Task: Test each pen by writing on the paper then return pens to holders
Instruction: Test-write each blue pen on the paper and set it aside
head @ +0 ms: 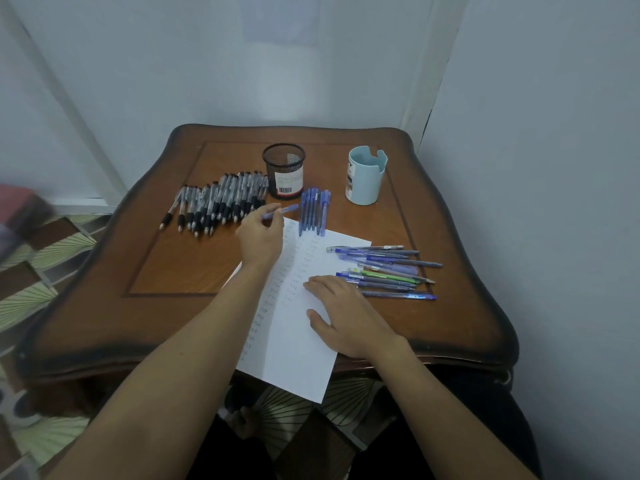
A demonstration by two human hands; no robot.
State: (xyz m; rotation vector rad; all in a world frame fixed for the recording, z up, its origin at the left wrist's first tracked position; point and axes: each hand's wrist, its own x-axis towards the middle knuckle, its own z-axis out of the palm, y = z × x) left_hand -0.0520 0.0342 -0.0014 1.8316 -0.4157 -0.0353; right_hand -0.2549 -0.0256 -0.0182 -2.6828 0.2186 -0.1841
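Left of centre in the frame, a heap of black-grip pens (pixel 214 202) lies on the wooden bench (pixel 166 265), tips toward the near edge. Just right of it the left hand (pixel 260 239) reaches past the top of the paper (pixel 294 341), thumb and fingers pinching a blue pen (pixel 287 210) held nearly level, just in front of the black mesh holder (pixel 284 168). Beside that pen a neat row of blue pens (pixel 313 211) rests half on the sheet's top edge. Whether the held pen is headed for that row or for the page cannot be told. If it is untested, it should come down to the blank part of the sheet, right of the columns of small marks, so the new stroke reads clearly. If tested, it should lie parallel with the row, or go tip down into a holder without knocking it. Lower centre, the right hand (pixel 346 317) lies flat with fingers spread, pressing the paper and gripping nothing. That pressure is worth keeping, since the near end overhangs the bench. Upper right stands the pale blue holder (pixel 367 174), apparently without pens, and right of the paper lies a loose fan of mixed pens (pixel 384 271).
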